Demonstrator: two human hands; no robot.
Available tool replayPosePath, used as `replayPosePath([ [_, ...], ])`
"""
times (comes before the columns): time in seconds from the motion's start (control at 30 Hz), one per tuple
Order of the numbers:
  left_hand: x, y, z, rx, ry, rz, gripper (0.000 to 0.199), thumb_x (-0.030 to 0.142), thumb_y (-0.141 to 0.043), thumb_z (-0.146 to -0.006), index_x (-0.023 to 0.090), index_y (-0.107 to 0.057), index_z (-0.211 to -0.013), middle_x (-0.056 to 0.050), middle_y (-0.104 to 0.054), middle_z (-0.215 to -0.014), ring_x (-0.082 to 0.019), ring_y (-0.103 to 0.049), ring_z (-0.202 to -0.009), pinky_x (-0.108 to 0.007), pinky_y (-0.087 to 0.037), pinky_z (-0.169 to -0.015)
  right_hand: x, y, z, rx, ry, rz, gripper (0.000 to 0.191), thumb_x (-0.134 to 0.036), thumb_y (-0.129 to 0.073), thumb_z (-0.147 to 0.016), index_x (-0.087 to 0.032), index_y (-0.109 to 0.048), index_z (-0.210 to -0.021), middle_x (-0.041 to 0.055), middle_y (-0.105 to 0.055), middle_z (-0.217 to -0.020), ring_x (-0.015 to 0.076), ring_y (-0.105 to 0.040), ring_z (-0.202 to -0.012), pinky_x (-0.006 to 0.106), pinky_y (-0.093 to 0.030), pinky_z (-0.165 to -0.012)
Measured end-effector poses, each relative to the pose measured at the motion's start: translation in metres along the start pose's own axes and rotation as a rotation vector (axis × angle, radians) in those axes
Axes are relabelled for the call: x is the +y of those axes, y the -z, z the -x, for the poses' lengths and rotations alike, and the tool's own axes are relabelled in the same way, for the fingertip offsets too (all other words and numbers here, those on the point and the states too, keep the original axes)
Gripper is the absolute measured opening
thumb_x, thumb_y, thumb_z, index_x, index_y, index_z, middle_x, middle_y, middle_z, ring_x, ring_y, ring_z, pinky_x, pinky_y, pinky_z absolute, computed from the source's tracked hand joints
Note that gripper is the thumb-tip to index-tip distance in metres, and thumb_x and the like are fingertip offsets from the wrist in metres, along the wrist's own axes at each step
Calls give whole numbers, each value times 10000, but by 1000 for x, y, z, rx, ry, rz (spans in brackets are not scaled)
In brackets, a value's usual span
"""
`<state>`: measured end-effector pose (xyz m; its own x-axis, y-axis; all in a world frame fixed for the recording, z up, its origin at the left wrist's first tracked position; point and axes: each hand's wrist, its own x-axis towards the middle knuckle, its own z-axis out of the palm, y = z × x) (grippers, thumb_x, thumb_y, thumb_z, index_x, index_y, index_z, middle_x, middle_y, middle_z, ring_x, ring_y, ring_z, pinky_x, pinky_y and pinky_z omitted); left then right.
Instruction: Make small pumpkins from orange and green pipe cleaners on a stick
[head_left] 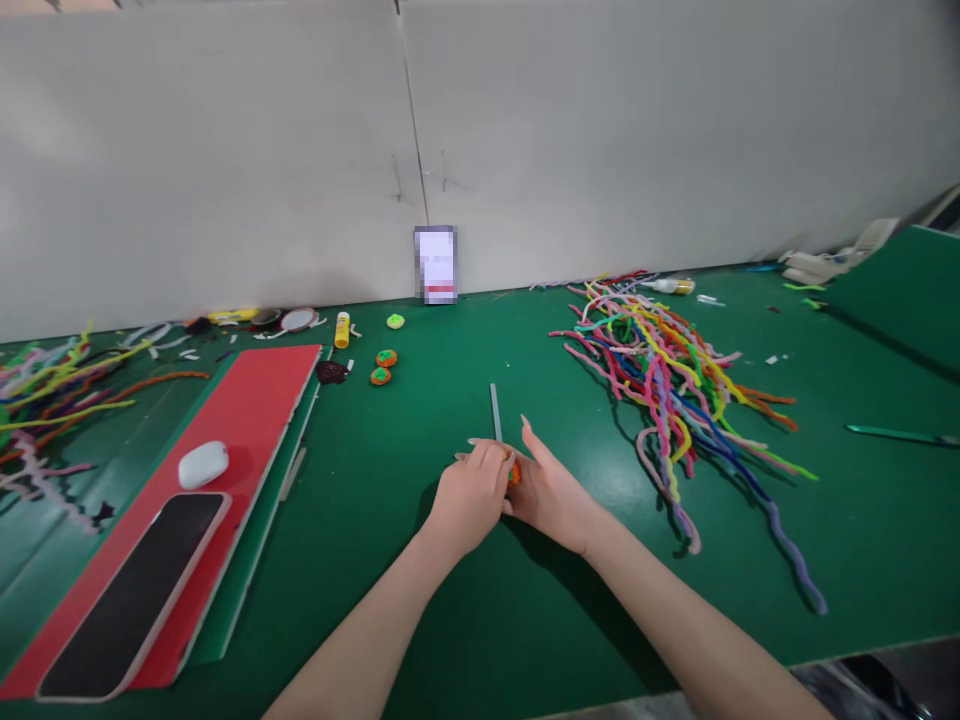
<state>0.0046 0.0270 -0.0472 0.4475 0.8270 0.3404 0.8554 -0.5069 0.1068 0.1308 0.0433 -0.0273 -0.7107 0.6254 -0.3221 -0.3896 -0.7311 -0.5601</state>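
Both hands meet over the green table, around a small orange and green fuzzy piece [514,472] that is mostly hidden by fingers. My left hand [469,497] is closed, its fingertips pressed on the piece from the left. From the other side my right hand [555,498] holds it against the fingers, with one finger pointing up and away. Just beyond the hands lies a thin grey strip [495,410], its near end reaching the fingers. Two similar round orange pieces with green tops, one [386,358] behind the other [381,376], lie farther left, near a pale green one [395,321].
Colourful pipe cleaners [652,370] spread on the right, and more [52,400] at far left. A red board [255,400] carries a phone [139,590] and white earbud case [203,464]. A yellow glue stick [342,330] stands behind. A lit phone [436,264] leans on the wall.
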Motion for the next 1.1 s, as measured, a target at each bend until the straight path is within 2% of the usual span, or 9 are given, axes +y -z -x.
replayPosePath([
  [0.13,1,2,0,22,44,10,220,144,-301,-862,165,-520,-864,-48,-548,-763,-152,-543,-650,-248,-428,-521,-3,-4,2,16,16,99,625,-629,-150,-822,-237,-497,-1164,78,-554,-1157,204,-503,-1070,389,-389,-856],
  [0.23,0,2,-1,15,38,36,238,179,-280,-880,168,-516,-850,-43,-554,-770,-147,-542,-641,-250,-428,-526,-3,-4,3,10,31,87,602,-618,-165,-829,-244,-488,-1172,73,-550,-1162,201,-500,-1072,384,-386,-861],
  [0.4,0,0,-1,-71,53,19,249,157,-269,-869,155,-515,-910,-58,-565,-805,-148,-554,-655,-258,-443,-552,1,0,1,11,15,54,546,-582,-203,-849,-249,-471,-1190,71,-539,-1177,193,-489,-1085,368,-371,-880],
  [0.53,2,2,-1,-121,46,-61,255,102,-273,-838,138,-526,-858,-72,-550,-746,-172,-557,-654,-278,-448,-555,2,-1,2,9,25,52,537,-570,-207,-856,-245,-457,-1203,75,-520,-1201,197,-471,-1106,371,-364,-884],
  [0.7,5,3,-1,-17,29,-79,263,94,-264,-839,132,-524,-847,-73,-549,-726,-185,-557,-657,-301,-450,-574,2,-3,2,28,39,21,514,-550,-205,-865,-237,-495,-1151,71,-513,-1213,189,-476,-1098,353,-357,-888],
  [0.83,7,3,-2,29,92,-18,269,156,-251,-875,141,-518,-848,-60,-559,-731,-175,-556,-662,-305,-450,-602,4,0,-2,110,49,12,517,-578,-269,-837,-220,-531,-1101,80,-573,-1120,202,-521,-1031,345,-384,-838],
  [0.93,7,2,-2,12,61,-1,260,161,-257,-884,150,-514,-846,-62,-568,-786,-166,-552,-683,-300,-447,-612,4,3,-5,172,52,-20,533,-596,-300,-816,-200,-550,-1071,86,-616,-1011,206,-554,-957,334,-409,-779],
  [1.1,5,-1,-1,-19,55,59,228,148,-266,-879,155,-493,-861,-66,-560,-832,-165,-544,-714,-292,-445,-618,2,2,-5,168,44,-69,490,-560,-321,-825,-199,-555,-1059,75,-625,-949,203,-561,-924,338,-411,-767],
])
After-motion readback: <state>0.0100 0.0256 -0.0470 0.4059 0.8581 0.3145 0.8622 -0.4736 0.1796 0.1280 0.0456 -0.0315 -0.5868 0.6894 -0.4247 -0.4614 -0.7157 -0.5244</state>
